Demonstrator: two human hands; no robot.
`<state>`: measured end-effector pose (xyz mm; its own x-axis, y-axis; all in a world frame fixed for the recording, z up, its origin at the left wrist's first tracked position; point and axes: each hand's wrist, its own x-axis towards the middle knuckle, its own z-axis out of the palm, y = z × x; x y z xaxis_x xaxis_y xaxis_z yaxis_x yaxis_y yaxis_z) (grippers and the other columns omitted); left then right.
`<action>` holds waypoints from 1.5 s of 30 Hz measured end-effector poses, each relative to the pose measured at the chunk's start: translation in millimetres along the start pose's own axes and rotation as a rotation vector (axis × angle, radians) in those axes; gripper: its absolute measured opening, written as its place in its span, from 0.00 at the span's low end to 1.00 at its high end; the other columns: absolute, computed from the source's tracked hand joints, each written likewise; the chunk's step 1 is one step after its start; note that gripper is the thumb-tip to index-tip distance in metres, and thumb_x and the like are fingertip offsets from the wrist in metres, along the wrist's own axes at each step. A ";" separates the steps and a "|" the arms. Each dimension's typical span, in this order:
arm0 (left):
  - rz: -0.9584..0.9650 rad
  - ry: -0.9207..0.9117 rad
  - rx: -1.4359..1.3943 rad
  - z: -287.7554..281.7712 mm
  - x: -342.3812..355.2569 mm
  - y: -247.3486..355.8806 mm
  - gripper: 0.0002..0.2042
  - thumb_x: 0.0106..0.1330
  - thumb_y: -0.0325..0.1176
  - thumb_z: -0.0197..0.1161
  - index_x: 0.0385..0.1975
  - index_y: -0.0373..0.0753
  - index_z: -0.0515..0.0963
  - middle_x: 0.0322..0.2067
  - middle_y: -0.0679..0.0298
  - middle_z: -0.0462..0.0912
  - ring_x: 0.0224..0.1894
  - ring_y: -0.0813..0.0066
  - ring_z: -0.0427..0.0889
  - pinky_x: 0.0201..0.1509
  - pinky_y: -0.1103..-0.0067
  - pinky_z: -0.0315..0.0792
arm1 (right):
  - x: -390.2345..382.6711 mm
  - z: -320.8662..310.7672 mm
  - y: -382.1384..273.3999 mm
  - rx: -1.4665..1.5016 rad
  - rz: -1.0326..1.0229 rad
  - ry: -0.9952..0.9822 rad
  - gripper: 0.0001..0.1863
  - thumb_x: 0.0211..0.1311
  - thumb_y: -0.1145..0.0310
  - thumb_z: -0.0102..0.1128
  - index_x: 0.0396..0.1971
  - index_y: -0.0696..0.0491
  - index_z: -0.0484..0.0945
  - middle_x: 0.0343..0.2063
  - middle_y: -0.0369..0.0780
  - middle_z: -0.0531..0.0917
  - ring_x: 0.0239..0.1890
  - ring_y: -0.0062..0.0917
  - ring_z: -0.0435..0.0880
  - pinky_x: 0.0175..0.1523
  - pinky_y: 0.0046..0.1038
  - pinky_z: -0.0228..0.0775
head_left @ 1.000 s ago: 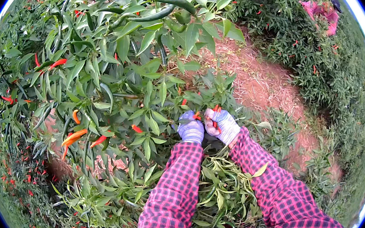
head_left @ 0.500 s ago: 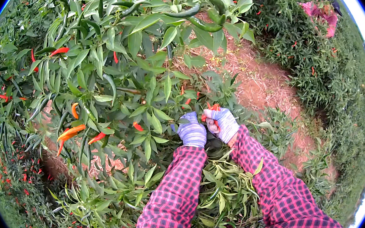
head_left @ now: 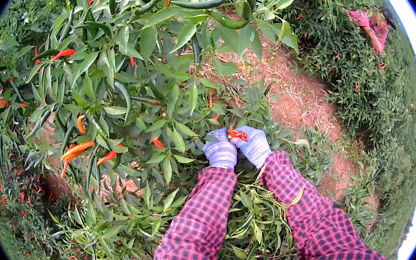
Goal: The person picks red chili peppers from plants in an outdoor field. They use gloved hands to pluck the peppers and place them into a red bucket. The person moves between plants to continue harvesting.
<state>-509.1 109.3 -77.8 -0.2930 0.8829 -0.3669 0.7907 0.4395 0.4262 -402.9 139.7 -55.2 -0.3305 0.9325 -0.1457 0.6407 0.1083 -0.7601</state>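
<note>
Both my hands wear pale purple-white knit gloves and meet low among the leaves of a chili plant [head_left: 172,134]. My left hand [head_left: 219,150] is curled into the foliage, its fingertips partly hidden, so what it grips is unclear. My right hand [head_left: 252,145] is closed round red chilies [head_left: 238,135], right beside the fingers of my left. Orange chilies [head_left: 78,151] hang to the left, and long green chilies [head_left: 199,3] hang above my hands. Cut or bent leafy stems [head_left: 249,218] lie between my checked sleeves.
Reddish soil with straw [head_left: 302,98] shows right of the plant. A dense pepper row [head_left: 344,63] runs along the far right, with a pink cloth-like shape [head_left: 370,26] and a dark part among it; I cannot tell what it is. More red-fruited plants fill the left side.
My right hand has turned over, showing more of the glove's back, and stays on the red chilies beside my left hand. My left hand has shifted only slightly. The view has moved a little.
</note>
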 end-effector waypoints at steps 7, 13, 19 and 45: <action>0.015 -0.066 -0.010 0.9 -0.1 -12.0 0.18 0.53 0.38 0.53 0.45 0.43 0.72 0.47 0.61 0.73 0.52 0.65 0.68 0.61 0.59 0.47 | 7.0 -19.3 -18.1 1.190 0.621 -0.247 0.04 0.50 0.73 0.54 0.23 0.58 0.72 0.15 0.37 0.74 0.10 0.16 0.69 0.10 0.14 0.52; 0.051 -0.076 0.074 -6.9 -1.9 -5.2 0.19 0.54 0.41 0.50 0.46 0.45 0.72 0.47 0.62 0.73 0.52 0.66 0.68 0.59 0.53 0.46 | 3.9 -24.7 -21.5 0.999 0.545 -0.193 0.07 0.49 0.76 0.54 0.30 0.61 0.73 0.24 0.44 0.79 0.16 0.21 0.75 0.14 0.16 0.62; 0.088 -0.052 0.129 4.9 0.4 -6.7 0.15 0.54 0.46 0.49 0.35 0.47 0.75 0.39 0.66 0.77 0.45 0.67 0.73 0.60 0.51 0.43 | 1.2 -11.7 -22.0 0.179 0.278 -0.212 0.13 0.47 0.70 0.62 0.34 0.59 0.76 0.22 0.40 0.79 0.22 0.19 0.76 0.28 0.21 0.69; 0.274 -0.003 0.004 15.6 -16.6 -24.6 0.18 0.48 0.32 0.54 0.41 0.40 0.72 0.40 0.56 0.74 0.42 0.60 0.74 0.45 0.69 0.66 | 50.8 -17.8 -33.5 0.754 1.010 -0.162 0.08 0.54 0.67 0.56 0.22 0.51 0.68 0.11 0.32 0.66 0.08 0.16 0.62 0.09 0.17 0.47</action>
<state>-515.3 81.3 -95.1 -0.0657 0.9683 -0.2410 0.8422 0.1833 0.5070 -428.8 189.6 -25.8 -0.0420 0.4271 -0.9032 0.1219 -0.8951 -0.4289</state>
